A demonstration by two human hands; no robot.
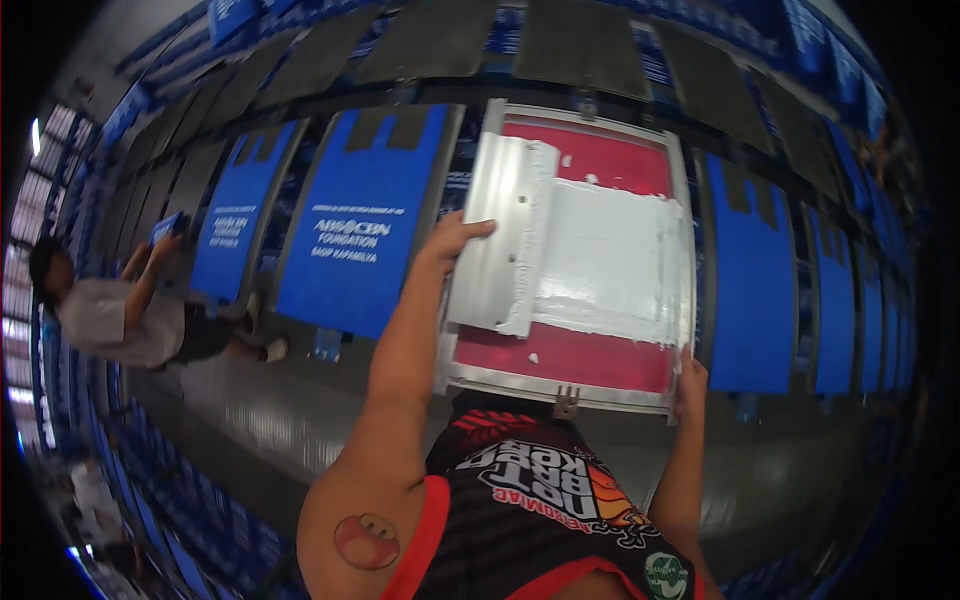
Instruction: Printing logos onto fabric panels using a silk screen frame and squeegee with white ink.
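A silk-screen printing frame (pixel 683 235) with silver metal sides and red mesh is held in front of me, over the row of boards. A thick patch of white ink (pixel 605 265) covers the middle of the mesh. Against the frame's left side leans a wide metal squeegee (pixel 487 240), its right edge coated in white ink. My left hand (pixel 453 242) is closed around the left side, with the thumb lying on the squeegee; its other fingers are mostly hidden. My right hand (pixel 690 388) grips the frame's lower right side, fingers partly hidden.
Blue printed bags or cloths (pixel 365 215) lie on boards to the left, and more blue pieces (pixel 750 275) to the right. Grey boards (pixel 580 45) line the far side. At far left another person (pixel 130 310) holds a small blue thing. A metal clamp (pixel 566 402) sits at the frame's near edge.
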